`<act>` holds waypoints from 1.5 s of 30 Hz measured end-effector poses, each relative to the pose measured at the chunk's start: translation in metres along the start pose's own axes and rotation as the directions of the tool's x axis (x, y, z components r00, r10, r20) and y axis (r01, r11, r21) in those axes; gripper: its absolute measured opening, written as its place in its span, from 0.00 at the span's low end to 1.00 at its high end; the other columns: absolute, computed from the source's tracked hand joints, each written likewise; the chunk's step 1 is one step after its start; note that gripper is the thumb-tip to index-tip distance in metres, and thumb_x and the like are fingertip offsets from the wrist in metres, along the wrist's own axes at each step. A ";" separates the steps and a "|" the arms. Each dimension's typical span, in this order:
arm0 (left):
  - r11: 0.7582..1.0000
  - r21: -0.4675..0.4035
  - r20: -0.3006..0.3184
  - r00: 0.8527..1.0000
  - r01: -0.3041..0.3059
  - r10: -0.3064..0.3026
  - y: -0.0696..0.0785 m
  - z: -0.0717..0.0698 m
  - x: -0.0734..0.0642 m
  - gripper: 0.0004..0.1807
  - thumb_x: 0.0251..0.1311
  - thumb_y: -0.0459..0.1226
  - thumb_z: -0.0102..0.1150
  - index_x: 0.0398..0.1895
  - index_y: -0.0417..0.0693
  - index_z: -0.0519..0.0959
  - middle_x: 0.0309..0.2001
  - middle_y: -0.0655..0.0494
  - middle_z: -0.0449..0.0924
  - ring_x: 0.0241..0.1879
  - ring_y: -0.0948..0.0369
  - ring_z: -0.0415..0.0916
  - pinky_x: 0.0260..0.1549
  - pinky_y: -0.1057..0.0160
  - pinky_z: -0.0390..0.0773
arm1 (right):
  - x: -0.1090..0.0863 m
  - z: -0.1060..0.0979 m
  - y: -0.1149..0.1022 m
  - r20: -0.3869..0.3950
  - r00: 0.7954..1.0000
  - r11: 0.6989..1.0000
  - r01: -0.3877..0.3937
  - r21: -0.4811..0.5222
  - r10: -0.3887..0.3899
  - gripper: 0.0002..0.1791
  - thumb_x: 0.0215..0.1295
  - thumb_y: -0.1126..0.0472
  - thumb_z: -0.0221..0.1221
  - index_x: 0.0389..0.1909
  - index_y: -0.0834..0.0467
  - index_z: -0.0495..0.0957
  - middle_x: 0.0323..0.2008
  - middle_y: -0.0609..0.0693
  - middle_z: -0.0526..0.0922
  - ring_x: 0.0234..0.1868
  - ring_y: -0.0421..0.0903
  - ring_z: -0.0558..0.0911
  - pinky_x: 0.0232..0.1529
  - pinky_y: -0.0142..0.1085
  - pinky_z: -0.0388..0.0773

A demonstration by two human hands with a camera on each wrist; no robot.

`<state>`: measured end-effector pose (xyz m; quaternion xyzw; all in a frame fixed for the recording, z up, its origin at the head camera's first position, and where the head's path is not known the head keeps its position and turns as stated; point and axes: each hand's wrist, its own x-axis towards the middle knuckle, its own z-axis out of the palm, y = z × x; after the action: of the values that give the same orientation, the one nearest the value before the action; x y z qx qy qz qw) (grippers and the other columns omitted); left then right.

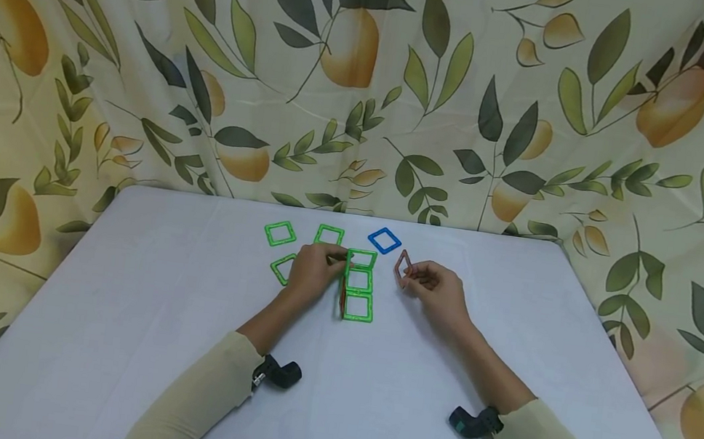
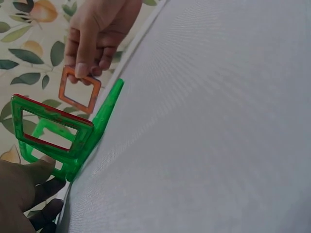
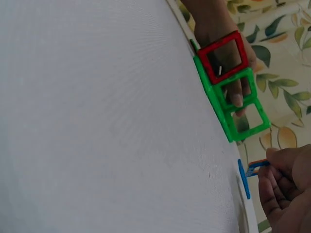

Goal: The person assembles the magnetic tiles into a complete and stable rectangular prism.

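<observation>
Near the far edge of the white surface (image 1: 382, 406), three flat green frames (image 1: 359, 292) lie joined in a column running toward the person. Along the column's left side stand two upright green frames (image 3: 251, 131) and, at the end nearest the person, an upright red frame (image 3: 228, 74). The left hand (image 1: 314, 272) grips the upright green frames, thumb and fingers together, with fingertips showing through the openings.

Well to the right of that hand, the right hand (image 1: 440, 292) pinches an orange frame (image 2: 95, 97) between thumb and fingers, holding it up on edge, apart from the column. Seen from the right wrist, some blue shows along the held piece, though the angle is too steep to say whether it belongs to it. A blue frame (image 1: 393, 249) lies flat just beyond the orange one.

Three loose green frames lie about the left hand: one (image 1: 283, 242) beyond it to the left, one (image 1: 331, 228) just past its fingers, and one (image 1: 282, 259) at its left side, partly covered. Behind the surface hangs a cloth (image 1: 349, 131) printed with leaves and fruit.
</observation>
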<state>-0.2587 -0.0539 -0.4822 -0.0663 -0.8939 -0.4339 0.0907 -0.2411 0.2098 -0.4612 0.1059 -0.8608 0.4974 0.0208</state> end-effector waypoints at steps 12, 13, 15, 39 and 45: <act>1.000 0.000 -0.009 1.000 0.007 -0.007 -0.002 0.000 0.001 0.13 0.63 0.42 0.76 0.49 0.51 0.91 0.39 0.60 0.90 0.39 0.62 0.84 0.37 0.59 0.80 | -0.006 0.015 -0.010 -0.008 0.997 0.997 0.072 0.004 -0.072 0.08 0.63 0.70 0.73 0.41 0.65 0.86 0.36 0.54 0.87 0.36 0.47 0.83 0.36 0.27 0.80; 1.000 0.002 -0.010 1.000 0.006 -0.006 -0.002 0.000 0.001 0.13 0.63 0.42 0.76 0.49 0.51 0.91 0.39 0.60 0.90 0.38 0.62 0.84 0.37 0.60 0.80 | -0.006 0.016 -0.011 -0.009 0.997 0.997 0.077 0.004 -0.077 0.08 0.63 0.70 0.73 0.41 0.65 0.86 0.36 0.53 0.87 0.35 0.47 0.83 0.35 0.27 0.80; 1.000 0.005 -0.010 1.000 0.004 -0.004 -0.002 0.000 0.002 0.13 0.63 0.42 0.76 0.49 0.51 0.91 0.39 0.60 0.91 0.38 0.63 0.84 0.36 0.60 0.80 | -0.006 0.019 -0.012 -0.008 0.996 0.996 0.084 0.008 -0.084 0.08 0.62 0.70 0.73 0.40 0.65 0.86 0.35 0.53 0.87 0.35 0.47 0.84 0.35 0.28 0.80; 0.999 0.045 -0.018 1.000 0.012 -0.011 0.002 0.000 0.001 0.13 0.63 0.42 0.76 0.49 0.51 0.91 0.39 0.57 0.91 0.34 0.63 0.83 0.30 0.63 0.77 | -0.009 0.041 -0.020 0.045 0.992 0.992 0.120 0.047 -0.122 0.08 0.63 0.68 0.74 0.41 0.63 0.87 0.36 0.51 0.88 0.35 0.47 0.85 0.37 0.30 0.82; 0.998 0.052 -0.014 1.000 0.022 -0.022 0.002 0.000 0.002 0.13 0.63 0.43 0.76 0.49 0.52 0.91 0.38 0.58 0.91 0.33 0.64 0.82 0.30 0.63 0.77 | -0.008 0.044 -0.022 0.051 0.991 0.992 0.121 0.024 -0.122 0.08 0.62 0.69 0.74 0.40 0.63 0.87 0.34 0.50 0.88 0.34 0.47 0.85 0.36 0.30 0.82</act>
<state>-0.2598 -0.0525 -0.4798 -0.0511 -0.9049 -0.4120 0.0937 -0.2257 0.1623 -0.4662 0.1714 -0.8476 0.5014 0.0274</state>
